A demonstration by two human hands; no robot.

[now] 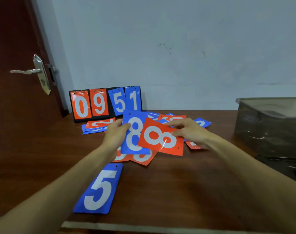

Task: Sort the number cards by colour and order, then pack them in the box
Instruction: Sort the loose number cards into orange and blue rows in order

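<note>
Head view: both arms are seen reaching over a mixed heap of cards mid-counter [186, 186].
Left grip [116, 132]: pinched on the left edge of the blue 8 card [129, 118], thumb on the face; the card is held upright, raised off the heap.
Right grip [187, 130]: pinched on the upper right edge of the red 8 card [160, 138]; the card is turned sideways and overlaps the blue 8's right side.
Loose cards [171, 118]: red and blue are mixed and overlapping, spread behind and under the held pair; no colour stacks can be made out.
Blue 5 card [100, 188]: laid flat by itself, nearer the front edge, well apart from the heap; possibly set aside, but that cannot be confirmed.
Scoreboard stand [105, 102]: stood at the back against the wall; red 0 and 9 and blue 5 and 1 are hung on its rings.
Box [270, 125]: at the far right of the counter, well apart from the heap; its inside cannot be read and no cards are seen in it.
Progress: judged early; colour separation is barely begun.
Left to do: colours to be split, each set to be ordered, then everything to be packed in the box.
</note>
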